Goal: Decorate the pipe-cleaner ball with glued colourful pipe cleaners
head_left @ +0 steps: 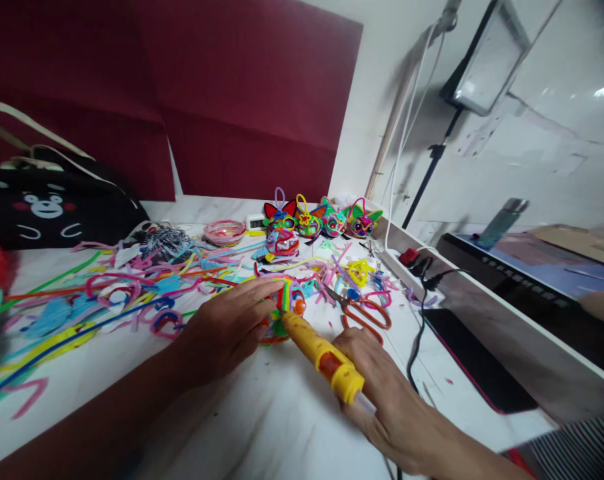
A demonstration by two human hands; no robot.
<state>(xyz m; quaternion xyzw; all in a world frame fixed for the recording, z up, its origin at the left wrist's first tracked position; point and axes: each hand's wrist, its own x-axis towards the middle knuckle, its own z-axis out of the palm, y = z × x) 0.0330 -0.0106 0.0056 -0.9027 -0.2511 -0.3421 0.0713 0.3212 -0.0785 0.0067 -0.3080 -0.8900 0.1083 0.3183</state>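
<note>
My right hand (pixel 372 383) is closed round a yellow hot glue gun (pixel 322 350), with a clear glue stick (pixel 365 403) poking out of its back end. The gun's nozzle end is at a small round pipe-cleaner craft (pixel 293 300), striped in rainbow colours with an orange part on its side. My left hand (pixel 235 320) holds that craft from the left, its fingers bent over the top. Much of the craft is hidden behind the fingers and the gun. Orange-handled scissors (pixel 365 312) lie just beyond my right hand.
Several finished animal-head crafts (pixel 309 223) stand at the back, near a pink bowl (pixel 225 232). Pipe-cleaner pieces (pixel 102 293) litter the table's left and middle. A phone (pixel 477 360), a power strip (pixel 405 270) and a black cable (pixel 416 347) are at right; a black bag (pixel 57 207) sits back left.
</note>
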